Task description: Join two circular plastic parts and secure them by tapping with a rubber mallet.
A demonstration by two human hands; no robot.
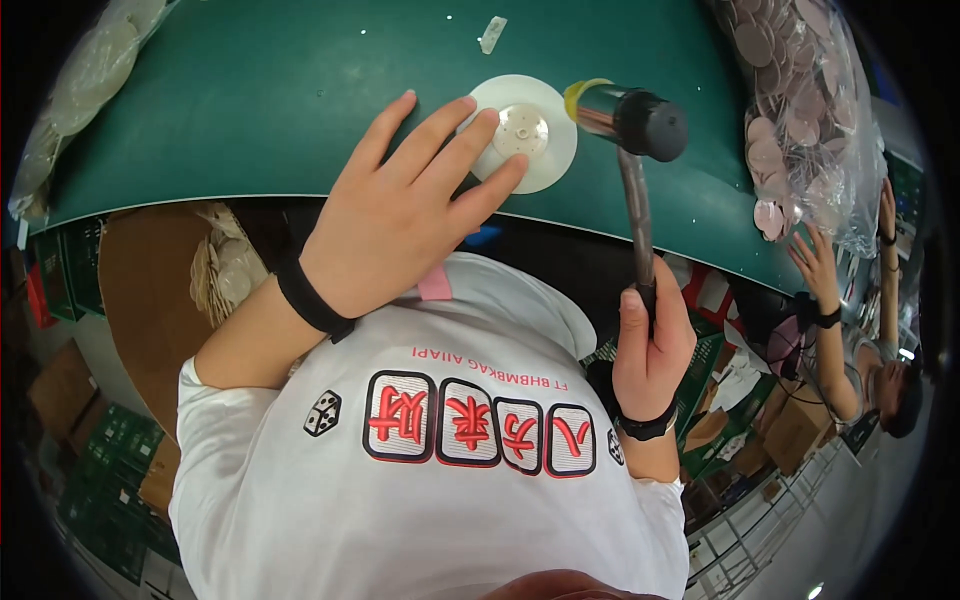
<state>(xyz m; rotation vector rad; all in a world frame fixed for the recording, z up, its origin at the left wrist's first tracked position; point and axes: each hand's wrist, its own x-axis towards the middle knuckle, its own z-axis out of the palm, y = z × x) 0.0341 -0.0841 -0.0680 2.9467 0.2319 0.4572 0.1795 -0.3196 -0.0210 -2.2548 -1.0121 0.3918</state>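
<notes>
A round white disc [552, 160] lies on the green tabletop in front of me. At its middle sits a smaller, shiny, domed round piece [522, 133] with small dots and a ring at its centre. My left hand [400, 200] reaches over the disc's left side, fingers spread, with fingertips at the domed piece's edge. To the right, my right hand [653, 340] is wrapped round the handle of a mallet [636, 205]. The mallet's head, black at one end and yellowish at the other, is raised just right of the disc.
The green table [260, 100] has a small whitish scrap [493, 35] at the back. A clear bag of pinkish discs [790, 110] stands at right, a bag of pale discs [85, 85] at left. Another person's hand [818, 268] is at far right. Green crates [110, 490] stand below left.
</notes>
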